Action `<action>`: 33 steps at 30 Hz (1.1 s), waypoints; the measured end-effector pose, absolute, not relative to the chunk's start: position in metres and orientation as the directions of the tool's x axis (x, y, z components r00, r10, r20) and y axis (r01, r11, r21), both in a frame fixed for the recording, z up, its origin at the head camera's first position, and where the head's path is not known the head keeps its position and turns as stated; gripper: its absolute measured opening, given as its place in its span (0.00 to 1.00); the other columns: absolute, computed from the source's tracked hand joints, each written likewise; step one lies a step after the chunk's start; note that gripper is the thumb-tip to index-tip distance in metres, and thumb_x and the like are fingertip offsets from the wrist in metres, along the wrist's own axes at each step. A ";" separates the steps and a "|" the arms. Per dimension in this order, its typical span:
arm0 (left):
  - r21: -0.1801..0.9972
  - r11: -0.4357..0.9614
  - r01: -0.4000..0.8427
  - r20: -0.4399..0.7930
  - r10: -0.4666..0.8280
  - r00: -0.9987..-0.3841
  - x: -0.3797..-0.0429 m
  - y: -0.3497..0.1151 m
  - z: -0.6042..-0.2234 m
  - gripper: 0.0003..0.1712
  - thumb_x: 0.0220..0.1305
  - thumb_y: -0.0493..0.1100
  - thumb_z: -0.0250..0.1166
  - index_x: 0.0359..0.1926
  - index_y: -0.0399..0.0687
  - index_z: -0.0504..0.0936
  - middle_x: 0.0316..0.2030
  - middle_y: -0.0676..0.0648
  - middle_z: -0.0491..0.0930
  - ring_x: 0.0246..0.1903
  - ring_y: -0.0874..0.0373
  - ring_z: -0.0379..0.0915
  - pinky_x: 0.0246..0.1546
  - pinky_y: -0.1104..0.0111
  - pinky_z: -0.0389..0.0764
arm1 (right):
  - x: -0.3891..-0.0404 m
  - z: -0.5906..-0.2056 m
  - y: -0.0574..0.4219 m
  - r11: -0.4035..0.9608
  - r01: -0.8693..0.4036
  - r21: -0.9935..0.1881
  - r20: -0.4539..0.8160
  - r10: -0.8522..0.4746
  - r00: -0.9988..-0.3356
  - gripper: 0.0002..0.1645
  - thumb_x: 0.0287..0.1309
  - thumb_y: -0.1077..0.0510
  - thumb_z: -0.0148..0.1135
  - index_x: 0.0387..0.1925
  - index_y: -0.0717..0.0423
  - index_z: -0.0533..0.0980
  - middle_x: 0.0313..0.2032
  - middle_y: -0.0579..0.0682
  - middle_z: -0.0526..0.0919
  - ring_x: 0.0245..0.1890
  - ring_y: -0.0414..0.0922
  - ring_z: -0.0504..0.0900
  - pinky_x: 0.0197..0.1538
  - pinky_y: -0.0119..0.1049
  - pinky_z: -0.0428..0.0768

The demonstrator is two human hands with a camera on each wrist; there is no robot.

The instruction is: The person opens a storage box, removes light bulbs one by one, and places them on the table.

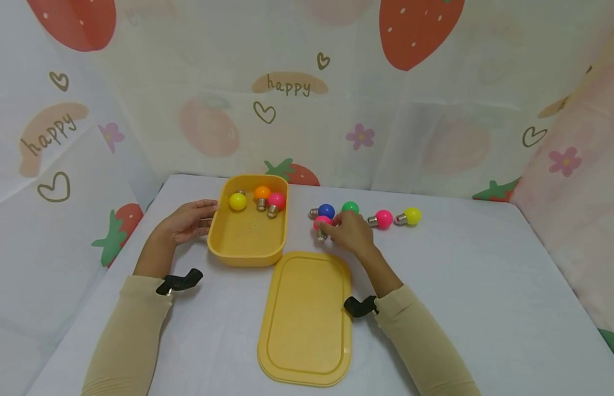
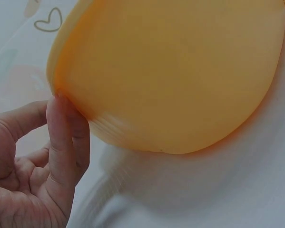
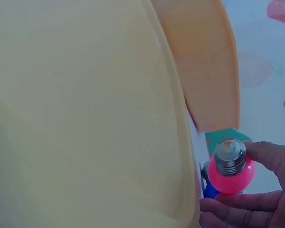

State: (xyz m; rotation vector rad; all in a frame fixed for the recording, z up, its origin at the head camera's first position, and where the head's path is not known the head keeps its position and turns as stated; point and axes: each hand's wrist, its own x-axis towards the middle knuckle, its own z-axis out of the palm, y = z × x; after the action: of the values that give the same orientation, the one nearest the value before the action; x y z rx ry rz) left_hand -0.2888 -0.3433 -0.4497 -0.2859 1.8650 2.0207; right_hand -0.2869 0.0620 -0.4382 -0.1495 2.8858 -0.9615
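Observation:
My right hand (image 1: pixel 353 234) pinches a pink light bulb (image 1: pixel 322 222) between thumb and fingers, right of the yellow box. In the right wrist view this pink bulb (image 3: pixel 231 180) has its silver screw base facing the camera. My left hand (image 1: pixel 189 221) touches the left wall of the yellow box (image 1: pixel 247 260), fingers extended; in the left wrist view the fingertips (image 2: pixel 61 107) rest at its rim. Inside the box lie a yellow bulb (image 1: pixel 238 202), an orange bulb (image 1: pixel 262 193) and a pink bulb (image 1: pixel 276 201). Close to my right hand are a blue bulb (image 1: pixel 327 211) and a green bulb (image 1: pixel 350 207), partly hidden.
A yellow lid (image 1: pixel 307 319) lies flat in front of the box, beneath the right wrist's black camera mount (image 1: pixel 359 307). Further right on the white table (image 1: pixel 485 297) are another pink bulb (image 1: pixel 384 219) and a yellow bulb (image 1: pixel 413 215). Strawberry-print cloth (image 1: pixel 307 132) hangs behind and at both sides.

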 end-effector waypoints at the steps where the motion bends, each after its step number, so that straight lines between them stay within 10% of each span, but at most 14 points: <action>1: 0.914 -0.049 -0.403 -0.394 0.134 -0.909 -0.289 -0.343 -0.450 0.28 0.74 0.47 0.63 0.68 0.43 0.66 0.44 0.50 0.83 0.38 0.58 0.80 0.44 0.69 0.85 | -0.287 -0.438 0.062 0.800 -0.057 -0.598 -0.069 -0.123 -0.990 0.25 0.61 0.37 0.67 0.34 0.56 0.82 0.24 0.50 0.80 0.25 0.47 0.76 0.22 0.33 0.66; 33: 0.916 -0.053 -0.399 -0.387 0.152 -0.909 -0.289 -0.344 -0.449 0.36 0.73 0.47 0.63 0.74 0.40 0.60 0.45 0.51 0.83 0.40 0.59 0.82 0.46 0.69 0.85 | -0.282 -0.425 0.070 0.875 -0.067 -0.480 -0.111 -0.137 -0.984 0.27 0.59 0.35 0.69 0.41 0.55 0.84 0.32 0.50 0.83 0.33 0.48 0.79 0.31 0.37 0.77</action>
State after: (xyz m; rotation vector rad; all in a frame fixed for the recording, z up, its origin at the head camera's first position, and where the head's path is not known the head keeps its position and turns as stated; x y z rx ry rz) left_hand -0.2885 -0.3439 -0.4493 -0.2620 1.8559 2.0213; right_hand -0.2822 0.0696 -0.4250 -0.1587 2.9039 -0.7359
